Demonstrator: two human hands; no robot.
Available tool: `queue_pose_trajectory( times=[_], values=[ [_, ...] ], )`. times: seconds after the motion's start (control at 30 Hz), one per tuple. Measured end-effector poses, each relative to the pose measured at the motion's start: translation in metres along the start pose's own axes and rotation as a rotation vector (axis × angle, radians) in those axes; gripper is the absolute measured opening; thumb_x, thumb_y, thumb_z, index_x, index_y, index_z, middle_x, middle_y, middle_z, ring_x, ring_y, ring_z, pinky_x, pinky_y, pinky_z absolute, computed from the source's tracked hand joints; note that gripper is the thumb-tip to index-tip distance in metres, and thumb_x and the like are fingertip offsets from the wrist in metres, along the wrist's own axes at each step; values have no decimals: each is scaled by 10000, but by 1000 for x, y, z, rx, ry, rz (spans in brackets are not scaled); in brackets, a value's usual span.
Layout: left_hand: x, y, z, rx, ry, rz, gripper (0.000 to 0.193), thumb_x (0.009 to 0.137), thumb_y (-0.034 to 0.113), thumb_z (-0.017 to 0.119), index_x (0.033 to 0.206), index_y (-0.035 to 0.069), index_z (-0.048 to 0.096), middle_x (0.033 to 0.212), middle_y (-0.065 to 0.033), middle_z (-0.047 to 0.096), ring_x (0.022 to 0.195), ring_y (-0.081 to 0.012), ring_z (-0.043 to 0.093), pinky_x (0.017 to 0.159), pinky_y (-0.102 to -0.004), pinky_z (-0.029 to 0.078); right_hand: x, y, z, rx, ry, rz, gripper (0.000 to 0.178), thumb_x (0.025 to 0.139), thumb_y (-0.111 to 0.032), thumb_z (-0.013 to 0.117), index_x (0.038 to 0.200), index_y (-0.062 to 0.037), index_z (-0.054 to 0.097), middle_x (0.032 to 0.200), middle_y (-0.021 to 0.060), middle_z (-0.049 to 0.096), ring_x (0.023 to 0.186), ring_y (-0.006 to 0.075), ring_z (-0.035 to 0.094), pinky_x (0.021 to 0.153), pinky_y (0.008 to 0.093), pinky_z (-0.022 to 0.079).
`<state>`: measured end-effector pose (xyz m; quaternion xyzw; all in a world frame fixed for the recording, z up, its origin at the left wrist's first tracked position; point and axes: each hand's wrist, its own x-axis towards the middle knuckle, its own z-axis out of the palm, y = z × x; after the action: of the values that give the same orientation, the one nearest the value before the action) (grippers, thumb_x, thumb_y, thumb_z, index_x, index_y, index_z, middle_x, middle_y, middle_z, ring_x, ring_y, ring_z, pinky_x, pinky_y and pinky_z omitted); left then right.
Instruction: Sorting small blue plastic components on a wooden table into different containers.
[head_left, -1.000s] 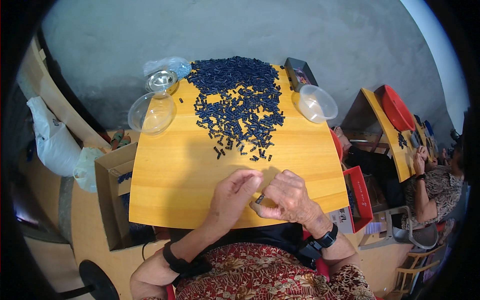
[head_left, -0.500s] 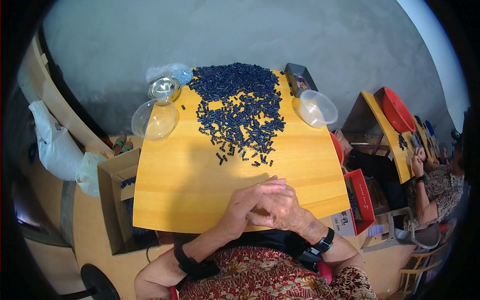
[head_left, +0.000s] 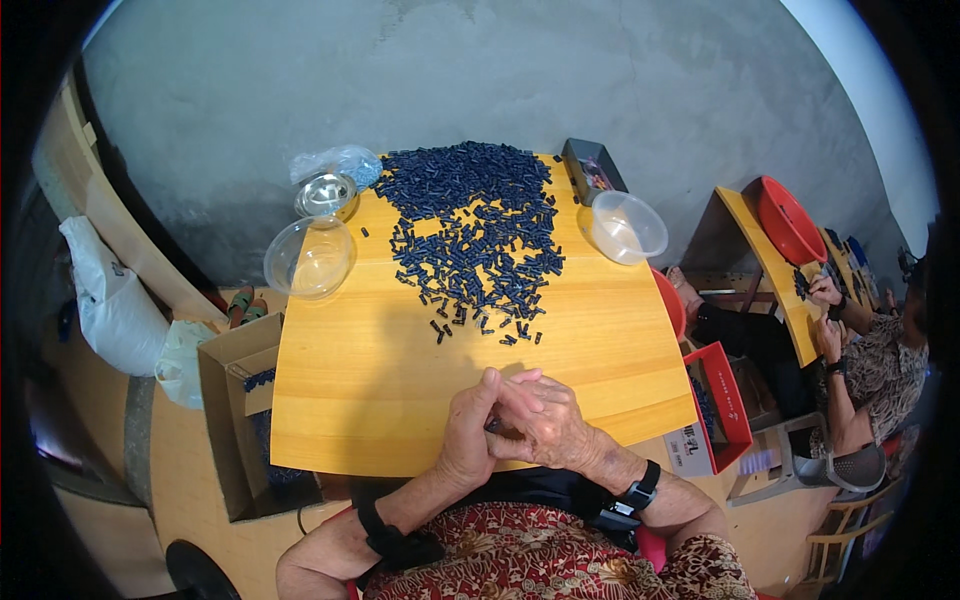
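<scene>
Over the near edge of the yellow wooden table (head_left: 370, 400), my left hand (head_left: 470, 428) and my right hand (head_left: 553, 425) are pressed together. The fingers of both are curled in, with my left thumb pointing up. A small dark spot shows between them; what they hold is mostly hidden and I cannot make it out. Beyond my hands lies a wide heap of small dark blue tube-shaped pieces (head_left: 465, 185), dense at the far edge and thinning to a few loose ones nearer me.
Clear plastic bowls stand at the table's left (head_left: 308, 258) and right (head_left: 628, 230) edges. Behind them are a metal bowl (head_left: 326, 195), a plastic bag (head_left: 335, 163) and a grey tray (head_left: 594, 170). Boxes flank the table: cardboard (head_left: 235, 430), red (head_left: 728, 410). A co-worker (head_left: 860, 370) sits at the right.
My left fingers, stretched across my right hand before, have drawn back, and the left thumb now stands up. At the right, the co-worker's hands have moved apart, one toward dark pieces.
</scene>
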<state>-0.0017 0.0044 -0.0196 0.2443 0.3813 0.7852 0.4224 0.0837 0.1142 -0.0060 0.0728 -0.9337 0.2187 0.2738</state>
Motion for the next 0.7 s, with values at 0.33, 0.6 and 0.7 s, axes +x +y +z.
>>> queue_pose_trajectory(
  times=[0.33, 0.6, 0.7],
  values=[
    [0, 2, -2, 49, 97, -15, 566, 1034, 408, 375, 696, 7, 589, 817, -133, 655, 1042, -252, 590, 946, -369, 433, -5, 5, 8, 33, 33, -62, 424, 732, -227, 800, 1033, 19, 630, 866, 108, 675, 825, 276, 681, 762, 402, 540],
    [7, 28, 7, -37, 137, -44, 440, 1035, 366, 390, 864, 27, 611, 918, -76, 643, 978, -218, 590, 979, -384, 421, 6, 7, -15, -68, 117, -35, 243, 705, -188, 791, 780, -50, 606, 754, 74, 618, 699, 257, 625, 658, 372, 501],
    [4, 33, -5, 220, 147, -162, 254, 999, 249, 533, 945, 24, 637, 950, -40, 649, 941, -138, 591, 919, -321, 453, 6, 9, -23, -160, 145, 12, 234, 703, -185, 786, 728, -70, 585, 713, 67, 582, 650, 251, 583, 605, 366, 456]
  ],
)
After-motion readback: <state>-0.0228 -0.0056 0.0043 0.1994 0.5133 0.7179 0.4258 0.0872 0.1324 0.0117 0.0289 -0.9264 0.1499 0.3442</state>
